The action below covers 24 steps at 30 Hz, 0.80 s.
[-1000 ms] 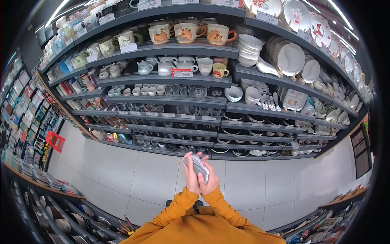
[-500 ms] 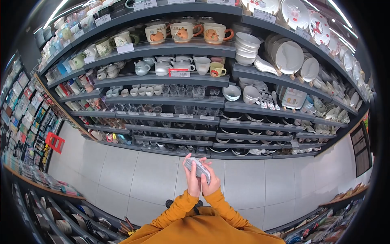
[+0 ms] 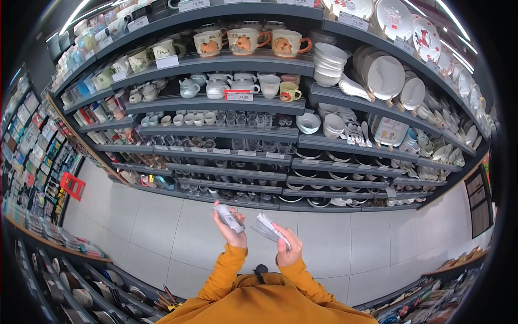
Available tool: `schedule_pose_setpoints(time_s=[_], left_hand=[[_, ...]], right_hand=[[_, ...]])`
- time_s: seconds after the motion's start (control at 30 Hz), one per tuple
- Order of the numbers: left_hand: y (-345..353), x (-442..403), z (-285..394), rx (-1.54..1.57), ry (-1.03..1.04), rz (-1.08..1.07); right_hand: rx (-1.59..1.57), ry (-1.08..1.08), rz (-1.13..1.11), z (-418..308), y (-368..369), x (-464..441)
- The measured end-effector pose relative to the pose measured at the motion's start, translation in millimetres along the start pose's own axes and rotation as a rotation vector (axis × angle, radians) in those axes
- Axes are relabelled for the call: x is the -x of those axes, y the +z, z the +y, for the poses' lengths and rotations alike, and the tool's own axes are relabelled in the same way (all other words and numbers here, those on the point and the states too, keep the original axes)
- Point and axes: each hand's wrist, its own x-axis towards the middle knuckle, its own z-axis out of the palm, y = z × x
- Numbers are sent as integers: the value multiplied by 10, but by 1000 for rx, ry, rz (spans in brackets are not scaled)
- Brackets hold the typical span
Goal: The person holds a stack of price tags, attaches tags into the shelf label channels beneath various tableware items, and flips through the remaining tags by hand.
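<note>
My left hand (image 3: 231,234) holds a small stack of white printed strips (image 3: 229,218), which look like price labels, over the floor in front of the shelves. A second stack of pale strips (image 3: 266,227) is gripped in my right hand (image 3: 290,249), its free end fanned a little and pointing up and left. The two stacks are apart, with a narrow gap of floor showing between them. Print on the strips is too small to read.
A tall shelf unit (image 3: 237,132) stands ahead, with mugs (image 3: 209,43), teapots (image 3: 190,89), glasses, bowls (image 3: 330,60) and plates (image 3: 384,76). Pale floor tiles (image 3: 324,237) lie below. A red step stool (image 3: 72,187) is at the left, and pan shelves (image 3: 81,286) are behind left.
My hands were together around one grey-white bundle; now they have moved apart, left hand to the left and right hand to the right, each with its own stack of strips.
</note>
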Motion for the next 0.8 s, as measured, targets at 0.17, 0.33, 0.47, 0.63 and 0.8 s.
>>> schedule_pose_setpoints(time_s=[0.17, 0.33, 0.47, 0.63, 0.8], left_hand=[[369, 486, -177, -86, -167, -84], [303, 381, -196, -185, -66, -82], [422, 521, -222, -241, -58, -182], [333, 552, -241, -411, 63, -379], [240, 460, -311, -338, 29, -205]], right_hand=[[218, -64, -48, 158, 311, -76], [206, 115, -170, 24, 245, -25], [187, 33, 0, 200, 348, 17], [118, -3, 14, 251, 240, -2], [129, 0, -19, 272, 213, 62]])
